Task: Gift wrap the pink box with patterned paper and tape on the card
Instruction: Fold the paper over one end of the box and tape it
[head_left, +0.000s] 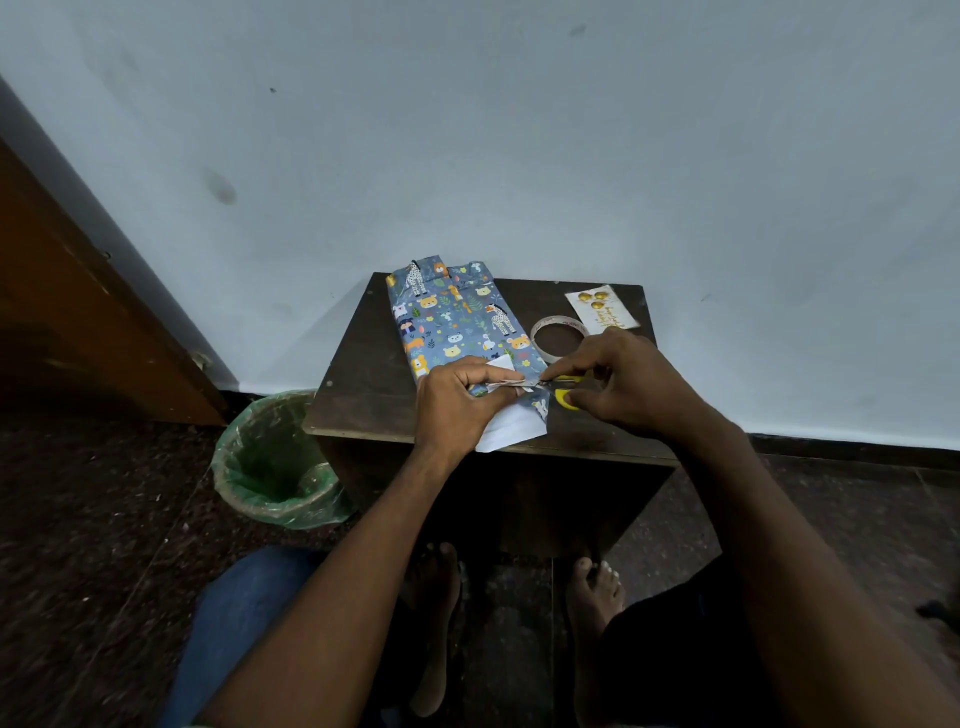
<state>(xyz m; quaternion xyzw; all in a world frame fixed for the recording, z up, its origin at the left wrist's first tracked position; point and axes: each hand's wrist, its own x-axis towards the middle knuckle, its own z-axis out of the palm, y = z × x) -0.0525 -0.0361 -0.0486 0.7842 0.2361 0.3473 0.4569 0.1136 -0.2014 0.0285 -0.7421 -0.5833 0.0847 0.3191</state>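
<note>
A box wrapped in blue animal-patterned paper (457, 317) lies on the small dark wooden table (363, 384); no pink shows. At its near end the paper is loose, its white underside (511, 428) hanging toward the table's front edge. My left hand (457, 402) pinches a folded flap of that paper. My right hand (623, 384) grips yellow-handled scissors (566, 397), whose blades meet the flap between my hands. The card (602, 309), cream with gold ornaments, lies at the back right. A roll of clear tape (558, 338) sits just left of it.
A waste bin (275, 462) lined with a green bag stands on the floor left of the table. A wooden door (78, 322) is at the far left. The wall rises right behind the table. My bare feet (592, 587) rest under the table.
</note>
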